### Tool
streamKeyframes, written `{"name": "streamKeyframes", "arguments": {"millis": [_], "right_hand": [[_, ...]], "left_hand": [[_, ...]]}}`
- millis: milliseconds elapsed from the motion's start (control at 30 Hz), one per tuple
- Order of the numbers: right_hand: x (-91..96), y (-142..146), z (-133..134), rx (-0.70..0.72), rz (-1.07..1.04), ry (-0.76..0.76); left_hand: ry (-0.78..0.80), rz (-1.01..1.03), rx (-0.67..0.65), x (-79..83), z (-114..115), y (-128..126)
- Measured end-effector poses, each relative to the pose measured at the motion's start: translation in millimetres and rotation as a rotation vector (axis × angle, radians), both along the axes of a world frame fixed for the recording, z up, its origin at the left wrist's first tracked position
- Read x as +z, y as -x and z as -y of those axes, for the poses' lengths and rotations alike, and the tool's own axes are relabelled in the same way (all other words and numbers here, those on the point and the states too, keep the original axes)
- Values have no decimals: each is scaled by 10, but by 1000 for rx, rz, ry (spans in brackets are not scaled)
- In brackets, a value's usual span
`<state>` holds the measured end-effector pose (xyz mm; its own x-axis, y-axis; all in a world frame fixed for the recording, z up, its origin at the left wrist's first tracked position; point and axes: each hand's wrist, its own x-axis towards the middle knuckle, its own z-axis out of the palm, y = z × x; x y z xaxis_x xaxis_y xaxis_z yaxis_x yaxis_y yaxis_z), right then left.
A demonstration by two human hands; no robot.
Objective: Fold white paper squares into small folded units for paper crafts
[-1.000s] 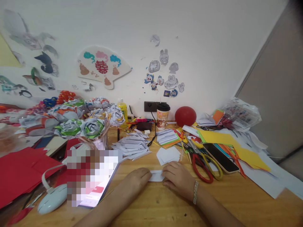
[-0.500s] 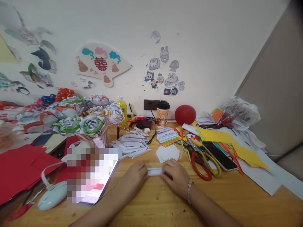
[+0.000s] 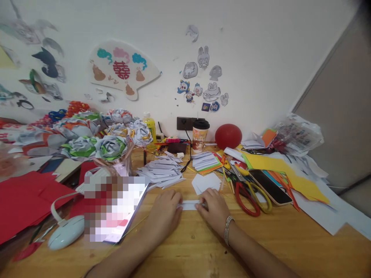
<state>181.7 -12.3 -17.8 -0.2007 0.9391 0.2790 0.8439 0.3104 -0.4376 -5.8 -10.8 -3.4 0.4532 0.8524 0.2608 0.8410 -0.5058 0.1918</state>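
Observation:
A small folded strip of white paper (image 3: pixel 189 205) lies between my hands on the wooden table. My left hand (image 3: pixel 168 208) closes its fingers on the strip's left end. At the right end, my right hand (image 3: pixel 213 204) pinches the paper with thumb and fingers; a beaded bracelet circles that wrist. Just beyond the right hand rest white paper pieces (image 3: pixel 205 183). Behind the left hand is a heap of folded white paper (image 3: pixel 162 170). The fingertips partly cover both ends of the strip.
Scissors (image 3: pixel 246 199) with red and yellow handles and a dark phone (image 3: pixel 271 186) lie to the right. A lit, partly blurred screen (image 3: pixel 131 208) is at left, near a white rounded device (image 3: pixel 66 231). Farther back stand paper flowers (image 3: pixel 111 147), a cup (image 3: pixel 199 136) and a red balloon (image 3: pixel 228 136).
The view has shifted slightly. Both hands still grip the paper strip, whose visible middle looks a little longer, with a crease line across it.

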Motion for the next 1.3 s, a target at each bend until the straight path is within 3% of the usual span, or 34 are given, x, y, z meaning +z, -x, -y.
{"name": "streamKeyframes", "arguments": {"millis": [167,433,500,633,733,867,933,1167,1300], "right_hand": [[11,-41,-24,-21,13,36],[49,-154,-57,14,-42,97],[69,-180,-45,80,-31,58],[51,-184,-39,348,137,-121],[-26,-141,-65,372,303,-256],[-100,-62,-61,346,436,-407],[-85,-28,-19,357,415,-407],[32,23,76,131,29,-19],[34,12,23,24,-6,56]], "left_hand": [[-117,-158,-283,45,-9,106],[8,-171,-292,295,23,242],[7,-158,-321,294,8,246],[-16,-89,-399,211,-1,219],[-42,-80,-419,118,1,157],[-29,-79,-303,8,-20,32],[19,-54,-252,-24,-28,-16],[243,116,-21,83,18,-45],[253,102,85,104,12,-51]]}}
